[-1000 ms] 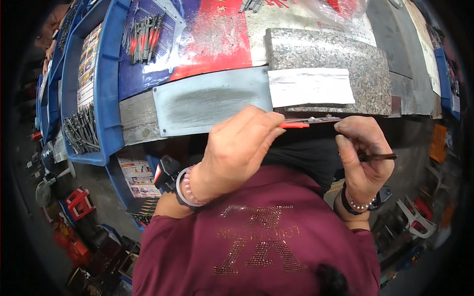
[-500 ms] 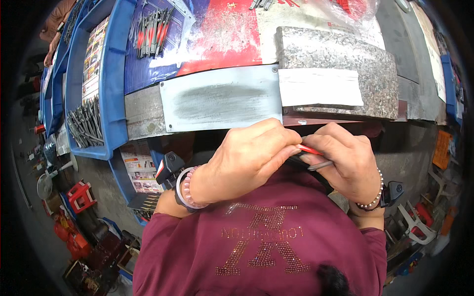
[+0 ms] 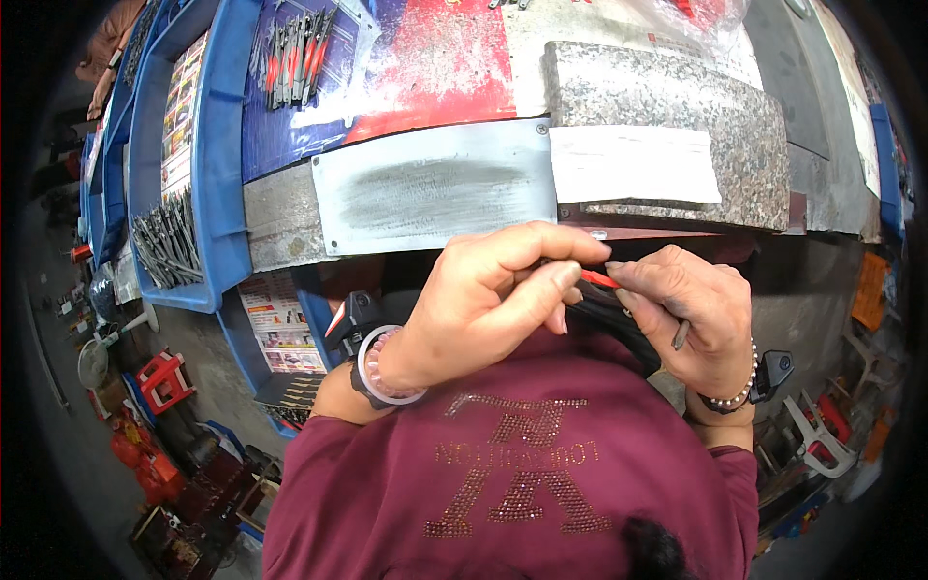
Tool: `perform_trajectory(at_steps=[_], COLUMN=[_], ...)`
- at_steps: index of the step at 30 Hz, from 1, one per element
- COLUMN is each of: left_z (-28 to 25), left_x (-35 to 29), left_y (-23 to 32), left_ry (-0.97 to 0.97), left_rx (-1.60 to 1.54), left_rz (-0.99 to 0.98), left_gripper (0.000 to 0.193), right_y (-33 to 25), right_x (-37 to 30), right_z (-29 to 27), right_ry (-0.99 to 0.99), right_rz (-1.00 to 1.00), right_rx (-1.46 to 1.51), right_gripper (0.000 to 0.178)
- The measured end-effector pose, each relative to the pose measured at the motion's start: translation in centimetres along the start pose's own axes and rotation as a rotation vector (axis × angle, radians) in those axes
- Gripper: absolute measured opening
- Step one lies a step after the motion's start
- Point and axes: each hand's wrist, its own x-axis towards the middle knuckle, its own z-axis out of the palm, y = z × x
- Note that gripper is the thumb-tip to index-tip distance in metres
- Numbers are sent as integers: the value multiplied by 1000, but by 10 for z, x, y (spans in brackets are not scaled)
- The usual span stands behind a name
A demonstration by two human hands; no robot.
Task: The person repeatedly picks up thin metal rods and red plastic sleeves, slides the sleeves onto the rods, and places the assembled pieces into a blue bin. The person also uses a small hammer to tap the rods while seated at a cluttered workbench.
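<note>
My right hand (image 3: 698, 304) pinches slim red-and-grey tweezers (image 3: 601, 279) between thumb and forefinger, in front of my chest. A grey end pokes out below its curled fingers. Just to the left is my left hand (image 3: 507, 290), its thumb tip at the red part's left end and its forefinger stretched out above. The lower fingers of this hand curl under the thumb, and the exact contact is partly hidden. Both hands are held at the near edge of the bench, below a grey-smudged white plate (image 3: 435, 188).
A granite block (image 3: 667, 87) with white paper (image 3: 633, 164) on it lies beyond my right hand. Several red-and-dark tweezers (image 3: 297, 60) lie at the back left. A blue tray (image 3: 220, 164) at left holds many dark slim pieces (image 3: 166, 242). A plastic bag (image 3: 710, 24) lies at the back.
My left forefinger has lifted and straightened away from the thumb. My right hand has shifted slightly right and turned, so the grey end now points down below its fingers.
</note>
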Motion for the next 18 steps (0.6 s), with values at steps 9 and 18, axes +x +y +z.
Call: perform_trajectory(at_steps=[9,18], left_z=[3,10], left_x=[-2,-5], left_y=[-7,-10], left_ry=[56,75], left_rx=[-9,5], left_rz=[45,-22], left_gripper=[26,23], right_y=[2,9], right_x=[-2,-11], right_z=[2,7], right_ry=[-35,-44], right_rz=[-4,-132], right_rx=[96,-28], right_gripper=[28,32])
